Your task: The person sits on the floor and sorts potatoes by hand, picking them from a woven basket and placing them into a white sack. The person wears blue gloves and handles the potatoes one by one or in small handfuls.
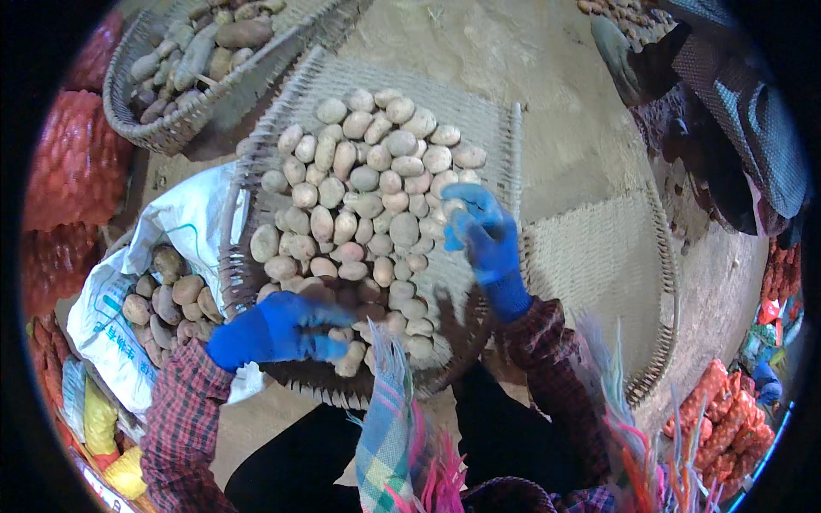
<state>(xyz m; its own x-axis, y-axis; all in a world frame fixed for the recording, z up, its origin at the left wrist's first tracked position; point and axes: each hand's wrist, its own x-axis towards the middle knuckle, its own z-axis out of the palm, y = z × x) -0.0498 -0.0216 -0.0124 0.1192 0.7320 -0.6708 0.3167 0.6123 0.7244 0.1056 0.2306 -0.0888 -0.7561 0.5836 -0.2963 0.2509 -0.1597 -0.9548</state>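
Note:
Many potatoes [404,229] lie spread in a woven wicker scoop basket [308,83] before me. My right hand [478,224], in a blue knit glove, is at the right edge of the potatoes, its fingers curled around a pale potato [453,208]. My left hand [288,328], also blue-gloved and somewhat blurred, is low over the near left part of the basket with its fingers spread, close to a potato [350,359]. Its fingertips are blurred, but no potato shows within its grasp. The fringed end of a plaid scarf [385,436] hangs over the basket's near edge.
A white woven sack [186,202] with potatoes stands at left. Behind it are red mesh bags [77,154] and a wicker basket [122,122] of potatoes. Another woven tray [596,276] lies at right. A person's sleeve and dark clothing [731,109] show at upper right, red mesh bags [725,417] at lower right.

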